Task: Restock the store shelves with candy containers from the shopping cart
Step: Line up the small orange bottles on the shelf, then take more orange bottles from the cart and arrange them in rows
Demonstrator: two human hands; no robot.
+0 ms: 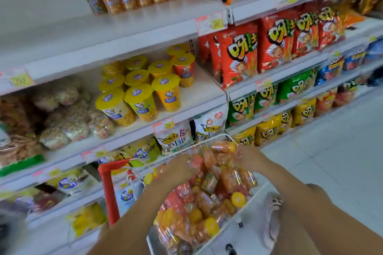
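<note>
Reaching into the shopping cart (207, 141), both hands sit at lower centre of the frame.

Left hand (178, 168): fingers curled down into the clear wrap of the candy containers (209, 198), gripping it.

Right hand (246, 158): fingertips against the topmost pack at the cart's far end. Motion blur, so cannot tell whether it grips.

Containers are orange, red and yellow. They fill the basket under and between both hands.

White wire rim runs just beyond the fingers, near the lower shelf fronts. Red handle (107, 184) stands left of the left forearm.

Centre frame: yellow-lidded cups (141, 97) on a shelf, with bare shelf board (204, 89) to their right.

Upper left: bare upper shelf (103, 27).

Right: open floor (331, 141).
</note>
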